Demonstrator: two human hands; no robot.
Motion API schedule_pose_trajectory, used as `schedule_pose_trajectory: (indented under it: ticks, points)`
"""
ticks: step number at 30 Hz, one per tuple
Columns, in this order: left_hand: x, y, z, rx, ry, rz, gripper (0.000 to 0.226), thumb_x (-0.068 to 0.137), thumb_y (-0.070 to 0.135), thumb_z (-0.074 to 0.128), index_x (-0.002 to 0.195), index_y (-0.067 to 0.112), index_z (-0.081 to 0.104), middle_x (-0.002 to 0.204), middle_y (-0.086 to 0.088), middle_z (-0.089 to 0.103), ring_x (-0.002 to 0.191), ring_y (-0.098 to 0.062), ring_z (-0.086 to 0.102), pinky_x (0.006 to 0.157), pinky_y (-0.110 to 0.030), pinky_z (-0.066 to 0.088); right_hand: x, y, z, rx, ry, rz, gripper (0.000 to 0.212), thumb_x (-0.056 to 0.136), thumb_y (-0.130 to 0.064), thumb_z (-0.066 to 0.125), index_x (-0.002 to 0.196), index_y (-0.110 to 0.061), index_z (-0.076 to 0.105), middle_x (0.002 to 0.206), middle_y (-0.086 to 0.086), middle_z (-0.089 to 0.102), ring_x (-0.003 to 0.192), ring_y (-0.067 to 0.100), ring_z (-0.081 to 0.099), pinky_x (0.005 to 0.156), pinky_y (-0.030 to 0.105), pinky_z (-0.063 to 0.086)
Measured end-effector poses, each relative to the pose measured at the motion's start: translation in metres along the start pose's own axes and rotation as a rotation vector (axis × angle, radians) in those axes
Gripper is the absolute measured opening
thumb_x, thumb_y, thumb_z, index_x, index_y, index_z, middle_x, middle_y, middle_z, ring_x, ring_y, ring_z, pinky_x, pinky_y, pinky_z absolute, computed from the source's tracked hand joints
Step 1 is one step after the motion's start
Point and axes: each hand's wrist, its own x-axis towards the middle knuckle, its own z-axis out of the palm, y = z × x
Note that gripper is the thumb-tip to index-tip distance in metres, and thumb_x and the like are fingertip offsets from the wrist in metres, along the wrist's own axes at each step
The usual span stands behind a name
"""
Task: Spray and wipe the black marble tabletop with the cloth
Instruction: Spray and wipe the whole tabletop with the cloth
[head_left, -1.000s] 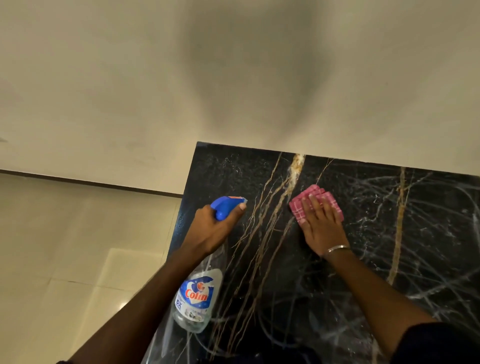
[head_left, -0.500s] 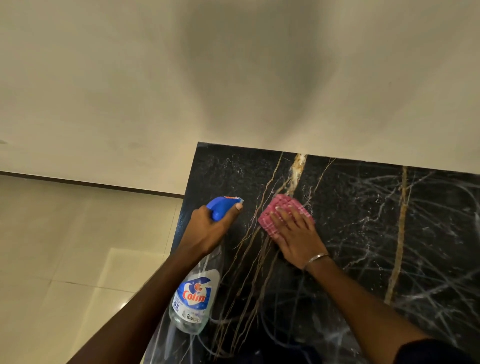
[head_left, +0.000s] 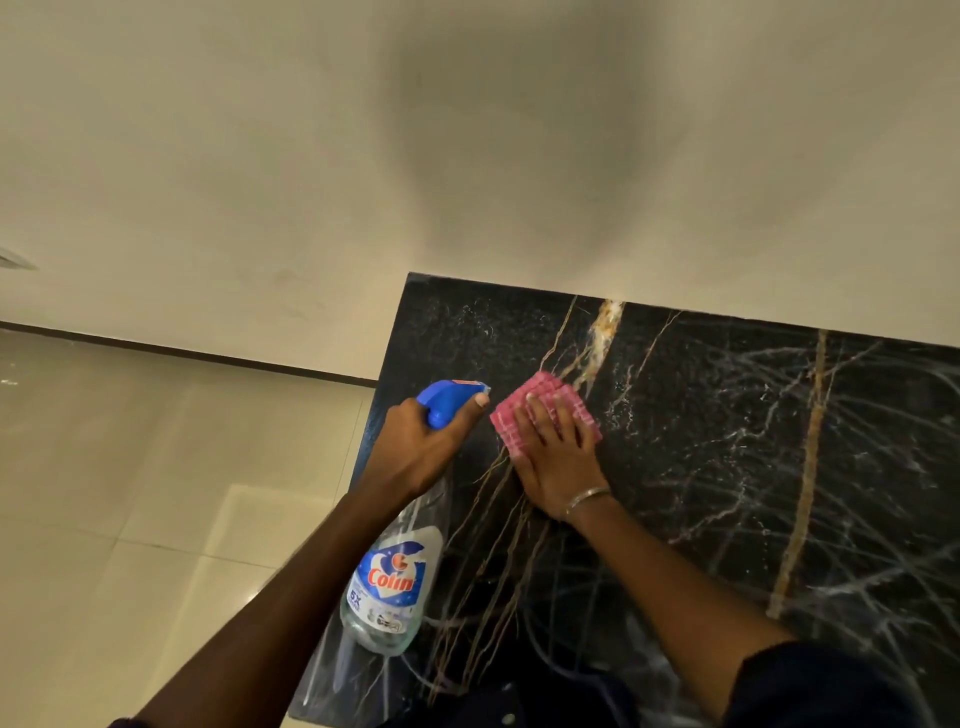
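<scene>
Black marble tabletop (head_left: 727, 467), veined gold and white, occupies the right and near field. Spray bottle (head_left: 395, 587) at its left edge; label reads "Colin", with "5X" below. Left hand (head_left: 421, 452) grips the bottle neck, fingers curled, one fingertip by the blue nozzle. Right hand (head_left: 558, 462) lies flat, fingers straight and close together, pressing the pink checked cloth (head_left: 545, 387) onto the marble just right of the nozzle.

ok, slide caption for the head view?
Right hand presses a pink cloth on the black marble tabletop while the left hand holds a spray bottle.
</scene>
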Motion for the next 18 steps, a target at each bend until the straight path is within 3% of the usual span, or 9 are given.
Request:
schedule_pose_trajectory:
  ticks: [3,6,9,12,16,18]
  points:
    - [0.0,-0.001,0.002,0.005,-0.005,-0.007,0.042,0.079,0.061,0.051,0.088,0.02,0.06,0.078,-0.014,0.066,0.064,-0.021,0.062,0.062,-0.022,0.05,-0.042,0.031,0.014,-0.08,0.023,-0.103,0.06,0.1,-0.052,0.012,0.156,-0.032,0.004,0.163,-0.003,0.003,0.15,0.025,-0.004,0.117,0.049,0.002]
    - [-0.005,-0.001,0.004,-0.01,-0.006,-0.02,0.037,0.079,0.059,0.052,0.086,0.023,0.058,0.078,-0.013,0.067,0.069,-0.024,0.064,0.065,-0.023,0.05,-0.052,0.078,0.007,-0.067,0.015,0.038,0.063,0.097,-0.056,0.005,0.155,-0.032,0.001,0.163,-0.002,0.004,0.149,0.024,-0.003,0.117,0.052,0.011]
    - [-0.011,-0.001,0.003,-0.01,0.0,-0.02,0.04,0.078,0.061,0.052,0.087,0.022,0.059,0.078,-0.013,0.066,0.068,-0.023,0.063,0.066,-0.025,0.051,-0.031,0.086,-0.003,0.002,0.036,0.26,0.065,0.094,-0.057,0.004,0.153,-0.034,-0.01,0.163,-0.003,-0.007,0.149,0.026,-0.011,0.117,0.052,0.001]
    - [-0.017,0.0,0.003,0.019,-0.008,-0.016,0.042,0.079,0.061,0.05,0.089,0.021,0.06,0.078,-0.012,0.066,0.065,-0.016,0.061,0.063,-0.021,0.049,-0.006,0.055,-0.006,0.13,0.05,0.415,0.066,0.1,-0.053,0.019,0.154,-0.029,-0.011,0.163,0.001,-0.013,0.148,0.034,-0.014,0.116,0.054,-0.006]
    - [-0.026,0.001,0.005,0.047,-0.02,-0.004,0.028,0.085,0.054,0.053,0.087,0.027,0.057,0.078,-0.011,0.067,0.066,-0.019,0.062,0.061,-0.017,0.047,-0.006,-0.001,0.005,0.05,0.004,0.191,0.067,0.101,-0.049,0.019,0.153,-0.025,-0.016,0.163,0.004,-0.015,0.148,0.034,-0.015,0.117,0.054,-0.007]
    - [-0.031,0.001,0.006,0.065,-0.027,0.005,0.024,0.089,0.049,0.054,0.087,0.026,0.058,0.078,-0.011,0.067,0.068,-0.021,0.063,0.06,-0.016,0.047,-0.022,-0.017,0.012,-0.011,-0.014,0.053,0.066,0.099,-0.048,0.022,0.155,-0.024,-0.005,0.164,0.005,-0.002,0.15,0.034,-0.004,0.119,0.057,0.003]
